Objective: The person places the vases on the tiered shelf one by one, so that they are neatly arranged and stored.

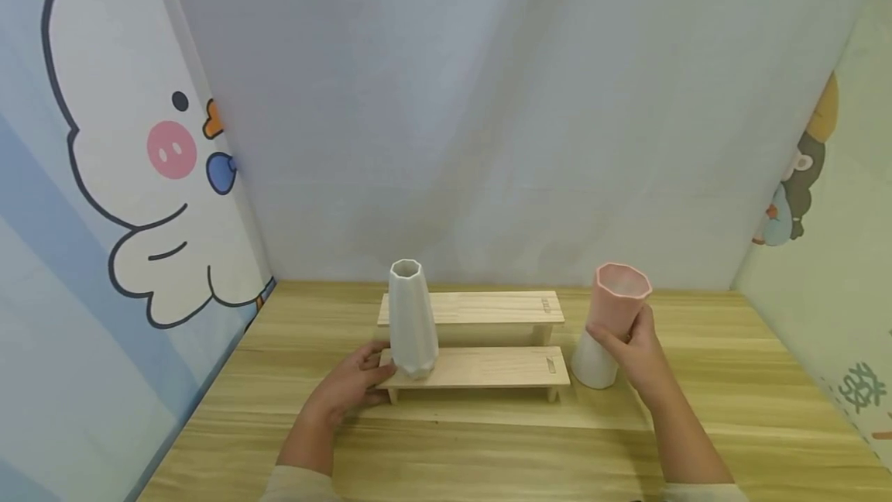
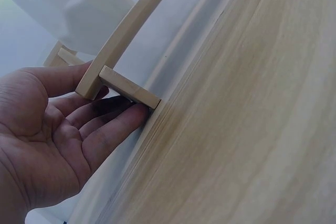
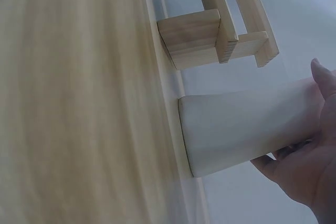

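My left hand (image 1: 355,379) grips the left end of the front step of a two-step wooden stand (image 1: 488,366). In the left wrist view its thumb lies along the board and its fingers curl by the short leg (image 2: 128,87). A ribbed white vase (image 1: 413,324) stands upright on that step, close to the thumb. Right of the stand, my right hand (image 1: 637,351) holds a vase with a pink top and white bottom (image 1: 595,362) around its middle. This vase is nearly upright, its base right at the tabletop in the right wrist view.
The rear step (image 1: 488,307) of the stand is higher and bears nothing. A wood-grain table (image 1: 432,459) lies under everything. Behind it hangs a plain grey cloth (image 1: 488,138), with printed cartoon panels (image 1: 118,177) at the sides.
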`<state>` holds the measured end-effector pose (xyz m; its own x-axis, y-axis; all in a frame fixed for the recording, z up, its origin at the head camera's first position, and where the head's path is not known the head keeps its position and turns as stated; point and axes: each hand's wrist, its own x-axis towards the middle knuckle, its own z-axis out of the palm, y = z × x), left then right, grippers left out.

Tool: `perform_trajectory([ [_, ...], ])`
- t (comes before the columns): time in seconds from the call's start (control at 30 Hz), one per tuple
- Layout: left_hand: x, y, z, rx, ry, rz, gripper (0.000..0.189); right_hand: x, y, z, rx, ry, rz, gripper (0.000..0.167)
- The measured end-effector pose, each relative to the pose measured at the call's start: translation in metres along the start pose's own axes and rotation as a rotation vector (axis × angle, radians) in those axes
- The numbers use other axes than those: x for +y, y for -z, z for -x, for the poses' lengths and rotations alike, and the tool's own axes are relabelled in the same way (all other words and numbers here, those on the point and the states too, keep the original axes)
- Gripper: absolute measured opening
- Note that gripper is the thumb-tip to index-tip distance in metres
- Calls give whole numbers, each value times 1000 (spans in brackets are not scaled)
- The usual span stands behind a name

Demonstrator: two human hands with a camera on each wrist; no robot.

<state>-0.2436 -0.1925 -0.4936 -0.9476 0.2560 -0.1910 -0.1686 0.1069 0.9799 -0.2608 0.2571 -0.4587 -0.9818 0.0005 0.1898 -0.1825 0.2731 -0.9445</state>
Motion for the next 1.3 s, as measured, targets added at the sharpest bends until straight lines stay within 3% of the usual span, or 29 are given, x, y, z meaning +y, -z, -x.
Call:
perform_trajectory([
  [0.87,0,0,1,10,12,27,60,-1,2,1,-18,-29,18,85],
  [1.3,-2,0,0,6,8,20,60,-4,4,4,-5,-6,42,85],
])
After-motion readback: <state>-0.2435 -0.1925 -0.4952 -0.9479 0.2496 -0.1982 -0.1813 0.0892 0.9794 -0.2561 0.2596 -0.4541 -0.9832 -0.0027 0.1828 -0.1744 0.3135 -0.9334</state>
